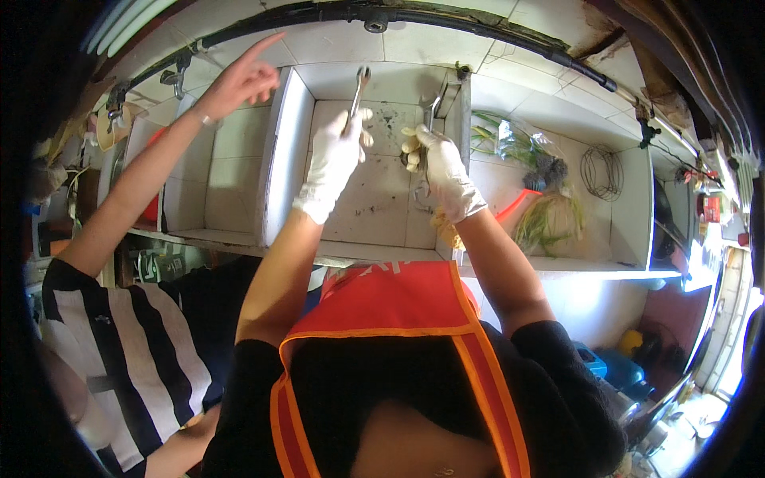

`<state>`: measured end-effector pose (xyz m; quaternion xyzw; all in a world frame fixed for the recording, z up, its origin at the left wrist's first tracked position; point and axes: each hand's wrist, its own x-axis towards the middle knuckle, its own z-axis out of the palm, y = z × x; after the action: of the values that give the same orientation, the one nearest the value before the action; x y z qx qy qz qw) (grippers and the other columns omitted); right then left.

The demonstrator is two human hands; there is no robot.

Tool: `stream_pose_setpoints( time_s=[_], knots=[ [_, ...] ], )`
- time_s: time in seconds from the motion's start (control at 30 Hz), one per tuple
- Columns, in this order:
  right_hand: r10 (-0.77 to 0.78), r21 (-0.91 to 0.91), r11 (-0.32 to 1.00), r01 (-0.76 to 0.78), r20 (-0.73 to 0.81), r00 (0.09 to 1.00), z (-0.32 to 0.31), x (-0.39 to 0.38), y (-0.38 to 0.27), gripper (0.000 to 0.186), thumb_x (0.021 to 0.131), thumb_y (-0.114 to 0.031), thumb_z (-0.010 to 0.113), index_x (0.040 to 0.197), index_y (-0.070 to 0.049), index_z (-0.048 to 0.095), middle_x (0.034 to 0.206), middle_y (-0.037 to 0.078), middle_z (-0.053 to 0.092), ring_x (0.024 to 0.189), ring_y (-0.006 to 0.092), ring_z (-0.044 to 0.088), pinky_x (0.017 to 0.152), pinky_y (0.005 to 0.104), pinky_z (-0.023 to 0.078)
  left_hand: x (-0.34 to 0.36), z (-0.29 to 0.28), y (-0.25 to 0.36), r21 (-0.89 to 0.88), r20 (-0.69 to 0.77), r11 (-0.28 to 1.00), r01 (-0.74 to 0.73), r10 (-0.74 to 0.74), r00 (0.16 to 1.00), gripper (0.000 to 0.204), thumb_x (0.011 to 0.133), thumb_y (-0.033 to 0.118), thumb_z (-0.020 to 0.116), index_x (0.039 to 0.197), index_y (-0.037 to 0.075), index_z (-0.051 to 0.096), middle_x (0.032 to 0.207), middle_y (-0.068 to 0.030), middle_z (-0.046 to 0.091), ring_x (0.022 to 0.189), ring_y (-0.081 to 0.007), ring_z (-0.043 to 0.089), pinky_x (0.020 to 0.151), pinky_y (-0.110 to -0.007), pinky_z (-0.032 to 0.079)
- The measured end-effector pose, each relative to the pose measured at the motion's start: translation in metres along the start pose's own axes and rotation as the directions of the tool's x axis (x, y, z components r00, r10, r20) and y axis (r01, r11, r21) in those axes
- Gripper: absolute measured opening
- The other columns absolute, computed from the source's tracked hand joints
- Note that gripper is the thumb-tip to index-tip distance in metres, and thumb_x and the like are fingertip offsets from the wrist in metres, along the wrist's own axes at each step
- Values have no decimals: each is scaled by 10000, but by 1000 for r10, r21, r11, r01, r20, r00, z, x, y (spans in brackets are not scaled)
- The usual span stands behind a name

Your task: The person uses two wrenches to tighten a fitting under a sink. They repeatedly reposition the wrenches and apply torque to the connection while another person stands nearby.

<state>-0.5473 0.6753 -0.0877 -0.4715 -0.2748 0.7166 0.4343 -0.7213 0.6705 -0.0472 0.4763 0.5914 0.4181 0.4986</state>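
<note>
My left hand [333,159], in a white glove, is closed around a metal wrench [358,89] whose jaw end points away from me. Over the right side of the same tiled basin [370,219], my right hand [443,163], also gloved in white, grips a second wrench [431,105] with its head sticking up past the fingers. Some small metal pieces [421,197] show just beneath the right hand, but their kind is hard to make out. Dark smudges mark the basin's tiled bottom between my hands.
On the left, a person in a striped shirt [131,342] extends a pointing hand [243,80] over the neighbouring basin. The right basin holds green onions [550,223] and a wire coil [602,171]. A black pipe with taps [446,22] runs along the back wall.
</note>
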Motion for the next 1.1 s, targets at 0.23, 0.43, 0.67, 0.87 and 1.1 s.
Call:
stream_pose_setpoints(
  time_s=[0.23, 0.43, 0.67, 0.87, 1.1],
  knots=[
    [148, -26, 989, -146, 64, 987, 7, -2, 13, 251, 889, -217, 503, 979, 6, 576, 724, 68, 597, 498, 105, 481, 457, 239, 407, 71, -3, 22, 429, -160, 901, -69, 151, 976, 344, 848, 341, 498, 869, 16, 608, 618, -170, 572, 554, -305, 551, 577, -361, 435],
    [189, -72, 981, -181, 124, 974, 4, -4, 9, 330, 920, -265, 437, 1108, -19, 548, 777, 41, 571, 546, 89, 463, 486, 219, 383, 92, 0, 26, 580, -194, 814, -10, 149, 970, 334, 852, 326, 473, 877, 25, 615, 735, -202, 606, 692, -357, 590, 630, -402, 449],
    [141, 18, 989, -148, 200, 970, 9, -5, -12, 401, 951, -309, 352, 1180, -27, 520, 794, 54, 569, 592, 106, 488, 540, 229, 426, 93, -2, 41, 672, -193, 740, 30, 136, 972, 308, 836, 293, 478, 905, 35, 630, 732, -184, 618, 666, -331, 601, 608, -383, 457],
    [115, 20, 992, -125, 268, 957, 22, 2, -43, 454, 954, -353, 311, 1182, -21, 522, 817, 68, 578, 664, 141, 537, 622, 266, 464, 91, 0, 43, 420, -241, 904, 79, 28, 970, 231, 830, 207, 533, 951, 47, 647, 627, -29, 568, 536, -116, 481, 499, -257, 379],
    [113, -33, 994, -108, 329, 938, 29, 14, -59, 453, 964, -324, 273, 1176, -7, 517, 804, 70, 584, 646, 135, 522, 601, 256, 446, 89, -3, 45, 183, -185, 976, 120, -86, 979, 233, 807, 139, 587, 1025, 73, 639, 638, 14, 559, 462, -66, 482, 392, -226, 366]
  ],
)
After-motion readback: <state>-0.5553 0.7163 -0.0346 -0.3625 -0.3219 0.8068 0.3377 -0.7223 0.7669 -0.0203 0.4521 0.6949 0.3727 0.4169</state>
